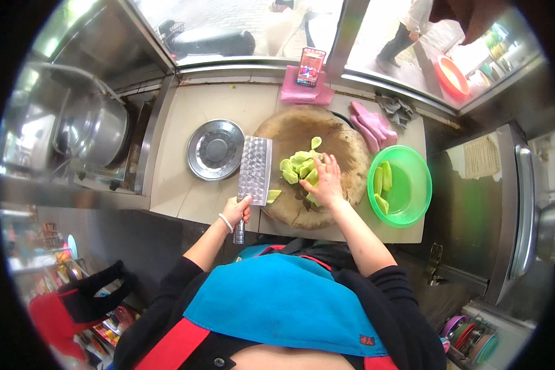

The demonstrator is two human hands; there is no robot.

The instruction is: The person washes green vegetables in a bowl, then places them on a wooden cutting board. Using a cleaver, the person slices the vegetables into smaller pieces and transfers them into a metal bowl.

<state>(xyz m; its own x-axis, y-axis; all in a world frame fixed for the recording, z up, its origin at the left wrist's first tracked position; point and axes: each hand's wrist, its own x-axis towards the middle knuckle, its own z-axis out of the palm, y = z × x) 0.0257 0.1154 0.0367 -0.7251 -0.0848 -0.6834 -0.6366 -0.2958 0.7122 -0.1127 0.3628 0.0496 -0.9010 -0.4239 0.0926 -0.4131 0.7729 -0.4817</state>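
Note:
My left hand [237,212] grips the handle of a cleaver [255,171] with a dimpled steel blade, which lies over the left edge of a round wooden chopping block [347,185]. Fingers spread, my right hand [328,182] rests on a pile of pale green vegetable pieces [300,164] on the block. One piece [316,142] lies behind the pile, and another piece [273,196] is beside the blade. To the right, a green plastic basin [407,199] holds several longer green pieces [387,175]. A round metal dish [216,150] sits left of the cleaver.
A phone [311,67] stands on a folded pink cloth [307,95] by the window. Another pink cloth [373,127] and a grey rag [398,111] lie behind the basin. A large metal pot [92,129] is at left. Outside, a person [400,37] is partly visible.

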